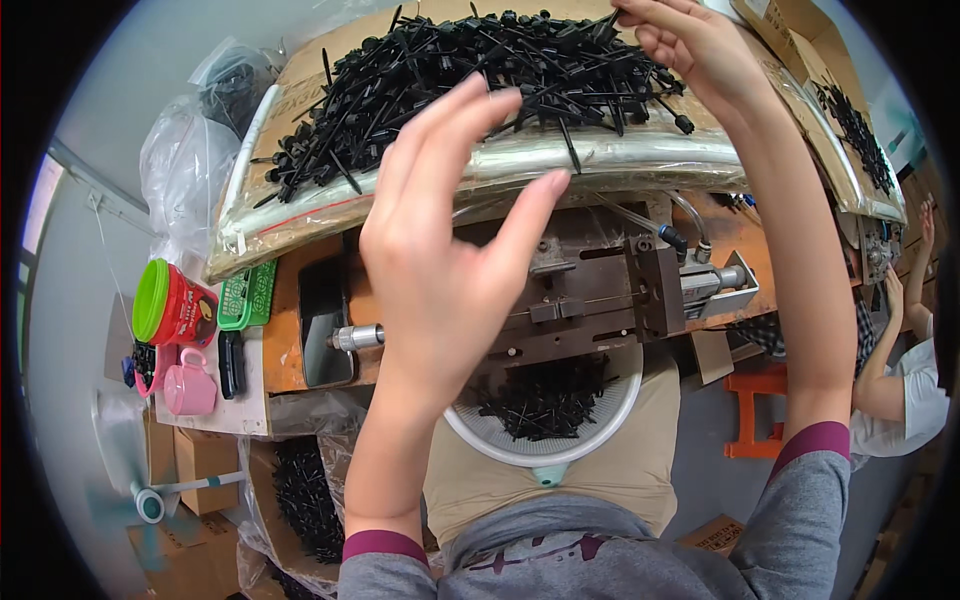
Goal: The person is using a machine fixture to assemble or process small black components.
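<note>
The bare left hand, slightly blurred, fills the centre, fingers raised and parted from the outstretched thumb; its bare forearm rises from the lower edge. The bare right hand reaches the upper right, fingertips pinched together.

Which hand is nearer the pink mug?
Left: the left hand is right of the pink mug; the right hand is farther right, by the black parts.

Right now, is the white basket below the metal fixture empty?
No, the white basket has a heap of black parts inside it.
</note>
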{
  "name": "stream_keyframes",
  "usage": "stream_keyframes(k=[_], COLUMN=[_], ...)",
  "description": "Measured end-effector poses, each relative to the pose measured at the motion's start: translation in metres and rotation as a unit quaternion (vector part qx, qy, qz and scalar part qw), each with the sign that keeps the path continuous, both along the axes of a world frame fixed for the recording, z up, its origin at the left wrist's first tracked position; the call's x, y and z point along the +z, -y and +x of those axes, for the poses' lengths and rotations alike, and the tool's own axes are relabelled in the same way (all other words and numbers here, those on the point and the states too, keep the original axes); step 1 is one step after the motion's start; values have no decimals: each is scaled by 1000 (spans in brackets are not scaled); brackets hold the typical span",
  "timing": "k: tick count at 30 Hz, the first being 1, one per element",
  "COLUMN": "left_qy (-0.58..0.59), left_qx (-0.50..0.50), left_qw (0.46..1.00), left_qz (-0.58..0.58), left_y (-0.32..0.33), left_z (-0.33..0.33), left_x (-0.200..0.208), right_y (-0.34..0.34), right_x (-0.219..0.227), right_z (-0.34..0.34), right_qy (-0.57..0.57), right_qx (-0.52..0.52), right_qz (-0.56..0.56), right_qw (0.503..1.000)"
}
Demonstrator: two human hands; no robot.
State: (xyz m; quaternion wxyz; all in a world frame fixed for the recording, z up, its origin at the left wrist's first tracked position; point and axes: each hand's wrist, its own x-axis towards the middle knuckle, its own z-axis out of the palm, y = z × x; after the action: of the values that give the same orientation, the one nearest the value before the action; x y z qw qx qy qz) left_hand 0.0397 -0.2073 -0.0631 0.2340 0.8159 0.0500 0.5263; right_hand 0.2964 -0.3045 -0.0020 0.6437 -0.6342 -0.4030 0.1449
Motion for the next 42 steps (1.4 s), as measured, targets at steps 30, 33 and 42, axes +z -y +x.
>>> stream_keyframes(k=[30,33,42], left_qy=[-279,-300,-182], left_qx=[15,16,-78], left_qw=[954,947,979], left_qz=[107,117,-45], left_y=[77,76,74], left_z=[-56,-52,-51], left_x=[-97,-92,-64], right_y=[104,104,94], right_x=[-93,-91,-85], right_z=[-145,-150,-146], right_qy=[-147,-155,-275], right_qx=[46,47,121], right_qz=[-45,-36,-147], right_qw=[987,986,942])
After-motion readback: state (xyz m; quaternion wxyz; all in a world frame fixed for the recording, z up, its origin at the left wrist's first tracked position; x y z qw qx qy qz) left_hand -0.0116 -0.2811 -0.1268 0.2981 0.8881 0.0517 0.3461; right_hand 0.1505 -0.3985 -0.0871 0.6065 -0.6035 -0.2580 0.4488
